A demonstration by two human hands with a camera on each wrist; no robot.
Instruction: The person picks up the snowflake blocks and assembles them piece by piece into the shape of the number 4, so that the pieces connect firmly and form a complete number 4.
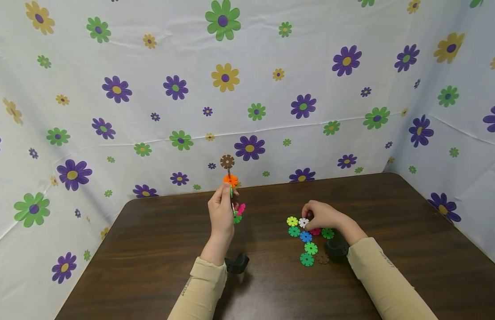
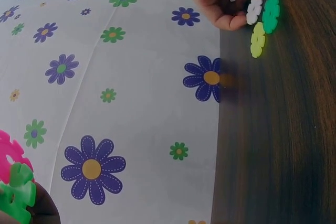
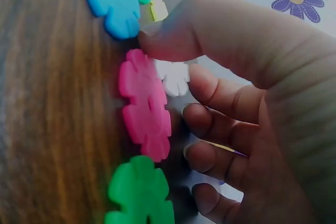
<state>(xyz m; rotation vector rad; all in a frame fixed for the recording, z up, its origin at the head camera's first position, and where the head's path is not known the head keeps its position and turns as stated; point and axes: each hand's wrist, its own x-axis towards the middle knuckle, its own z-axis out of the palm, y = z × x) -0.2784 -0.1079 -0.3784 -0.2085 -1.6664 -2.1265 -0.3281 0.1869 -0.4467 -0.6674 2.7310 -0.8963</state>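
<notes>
My left hand (image 1: 222, 215) is raised above the table and grips a chain of notched plastic discs. A brown disc (image 1: 227, 162) tops that chain, an orange disc (image 1: 233, 180) sits just below it, and a pink disc (image 2: 10, 157) and a green disc (image 2: 19, 195) show lower down. Over on the right, my right hand (image 1: 325, 216) pinches a white notched disc (image 3: 176, 77) between thumb and forefinger, close over the table. Its other fingers are loosely bent beside a pink disc (image 3: 144, 106). The palm of the left hand hides part of the chain.
Around my right hand lie loose discs on the brown table (image 1: 171, 249): a yellow disc (image 1: 292, 221), a blue disc (image 1: 305, 237), a brown disc (image 1: 322, 258) and several green ones. Behind the table hangs a flowered sheet (image 1: 143, 111). Black wrist devices (image 1: 237, 263) sit under both wrists.
</notes>
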